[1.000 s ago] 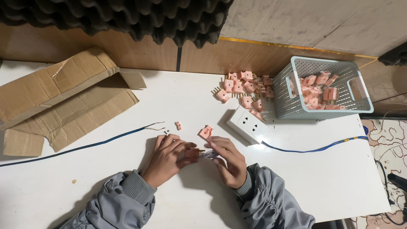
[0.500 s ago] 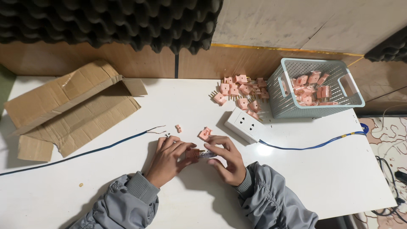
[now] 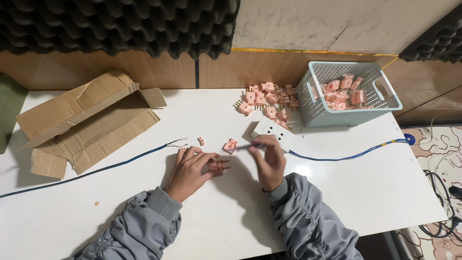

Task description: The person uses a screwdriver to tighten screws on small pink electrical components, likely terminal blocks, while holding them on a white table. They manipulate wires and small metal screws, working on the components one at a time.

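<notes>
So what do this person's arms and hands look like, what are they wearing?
Both arms are in a grey puffy jacket with gathered, wrinkled sleeves; the left sleeve ends in a ribbed knit cuff. The left hand and right hand are bare, with no gloves visible.

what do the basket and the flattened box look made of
Basket: seems moulded plastic, pale blue-grey, with a fine grid of holes and cut-out handles. Flattened box: brown corrugated cardboard, matte, with creased flaps and torn edges.

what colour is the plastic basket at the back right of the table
The slotted plastic basket is pale blue-green, holding pink plug parts; the head view shows it best.
</notes>
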